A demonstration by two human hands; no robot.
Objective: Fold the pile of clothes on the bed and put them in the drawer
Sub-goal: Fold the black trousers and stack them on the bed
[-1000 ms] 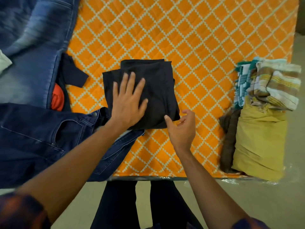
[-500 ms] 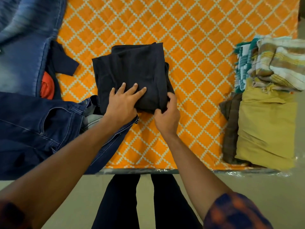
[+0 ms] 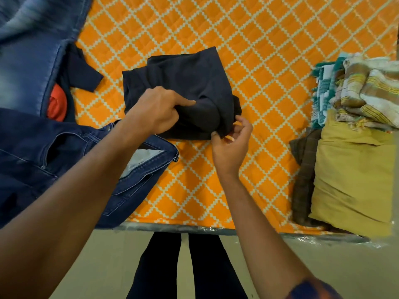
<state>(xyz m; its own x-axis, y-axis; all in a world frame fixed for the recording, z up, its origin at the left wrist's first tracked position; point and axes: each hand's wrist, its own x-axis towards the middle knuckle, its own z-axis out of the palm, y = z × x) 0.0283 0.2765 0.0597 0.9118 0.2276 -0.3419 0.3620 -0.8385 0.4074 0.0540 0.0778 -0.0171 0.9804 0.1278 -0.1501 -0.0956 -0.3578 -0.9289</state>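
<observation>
A folded dark navy garment [image 3: 194, 83] lies mid-bed on the orange quilted bedspread [image 3: 259, 50]. My left hand [image 3: 157, 113] grips its near left edge, fingers curled into the cloth with the index finger stretched along the top. My right hand [image 3: 232, 140] pinches the garment's near right corner, and that near edge is bunched and lifted off the bedspread. Unfolded dark blue jeans [image 3: 54, 160] lie at the left under my left forearm. A paler pair of jeans [image 3: 32, 50] lies at the far left. No drawer is in view.
A stack of folded clothes sits at the right edge: a mustard garment [image 3: 354, 180], a brown one [image 3: 304, 169], striped cloth [image 3: 375, 91] and a teal-patterned piece [image 3: 323, 91]. A red item [image 3: 57, 104] and a dark sleeve [image 3: 84, 72] lie by the jeans. The bed's near edge [image 3: 216, 230] runs above my legs.
My left hand went from lying flat on the dark garment to gripping its near edge. My right hand closed on the near right corner, and the edge has lifted and bunched.
</observation>
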